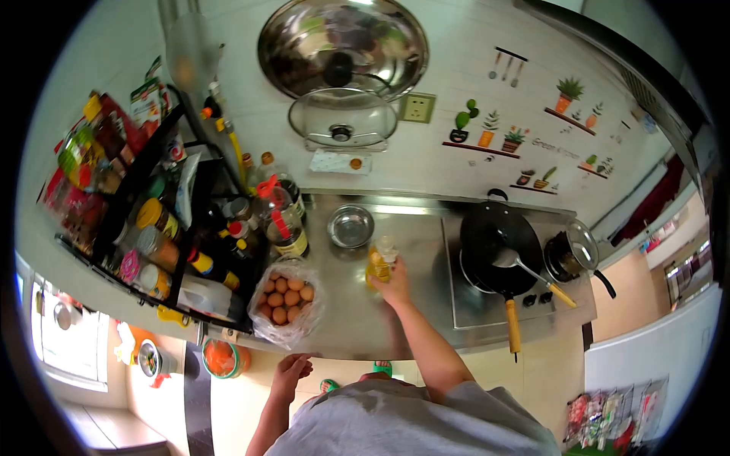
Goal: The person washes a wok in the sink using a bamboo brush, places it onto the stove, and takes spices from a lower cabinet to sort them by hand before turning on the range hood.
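Gripping a clear bottle of yellow liquid (378, 262) is the step in hand, with the right hand (392, 285) reaching forward over the silvery metal tabletop (346, 327). Judging by how things lie, the work looks to be at an early point. The black round wok with a wooden handle (483, 228) is set on the stove (465, 310), and a metal spatula with a yellowish wooden handle (530, 271) rests in it. Left undone, as far as can be seen: the brown eggs (287, 296) lie whole in their thin translucent plastic bag (281, 332), and no cracked shell shows.

The right fingers are closed around the near right side of the bottle, which is between the bag and the wok, just beside the shiny round metal bowl (350, 226). Whether its base touches the tabletop, or its cap is on, I cannot tell. The left hand (287, 374) hangs by the tabletop's near edge, below the bag; its fingers are loosely curled, slightly apart, with nothing visible in them.
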Demonstrator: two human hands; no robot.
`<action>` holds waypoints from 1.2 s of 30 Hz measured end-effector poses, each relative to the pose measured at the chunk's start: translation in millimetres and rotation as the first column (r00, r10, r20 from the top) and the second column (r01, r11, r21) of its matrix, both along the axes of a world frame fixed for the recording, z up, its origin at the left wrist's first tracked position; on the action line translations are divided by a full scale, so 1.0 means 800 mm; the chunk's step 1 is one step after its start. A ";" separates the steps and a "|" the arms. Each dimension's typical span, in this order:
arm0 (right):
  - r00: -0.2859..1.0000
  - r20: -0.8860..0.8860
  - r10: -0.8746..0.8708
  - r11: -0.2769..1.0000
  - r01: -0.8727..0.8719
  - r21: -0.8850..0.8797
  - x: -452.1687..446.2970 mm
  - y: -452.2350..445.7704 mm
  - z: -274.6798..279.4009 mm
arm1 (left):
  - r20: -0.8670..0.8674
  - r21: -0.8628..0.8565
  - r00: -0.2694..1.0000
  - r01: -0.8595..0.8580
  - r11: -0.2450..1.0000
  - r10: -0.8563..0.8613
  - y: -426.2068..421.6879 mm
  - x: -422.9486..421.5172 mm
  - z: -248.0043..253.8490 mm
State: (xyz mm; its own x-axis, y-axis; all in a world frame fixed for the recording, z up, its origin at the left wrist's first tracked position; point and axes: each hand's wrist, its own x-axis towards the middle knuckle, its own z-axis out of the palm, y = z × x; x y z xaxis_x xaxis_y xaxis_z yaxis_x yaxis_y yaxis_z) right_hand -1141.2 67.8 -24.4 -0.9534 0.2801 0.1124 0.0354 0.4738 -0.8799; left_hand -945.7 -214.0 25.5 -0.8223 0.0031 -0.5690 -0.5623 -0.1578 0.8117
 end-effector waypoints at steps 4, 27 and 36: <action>0.999 0.036 -0.025 0.999 0.026 -0.037 -0.006 -0.017 -0.007 | 0.002 -0.015 1.000 -0.031 0.999 0.031 -0.007 0.006 -0.006; 0.996 0.088 -0.019 0.984 0.034 -0.173 0.122 0.061 0.004 | 0.025 -0.035 0.990 0.142 0.989 -0.141 -0.010 -0.016 -0.014; 0.945 0.285 -0.164 0.865 0.276 -0.420 0.237 0.032 0.017 | 0.032 -0.017 0.938 0.346 0.938 -0.346 -0.010 -0.010 -0.032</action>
State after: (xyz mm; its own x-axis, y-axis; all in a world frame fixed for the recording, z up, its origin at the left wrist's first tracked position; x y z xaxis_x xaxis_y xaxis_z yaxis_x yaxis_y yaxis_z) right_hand -951.9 93.3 -10.5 -0.8431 0.4515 -0.2921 0.3205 -0.0143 -0.9472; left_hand -953.8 -221.9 0.3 -0.7562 0.2718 -0.5952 -0.6018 0.0683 0.7957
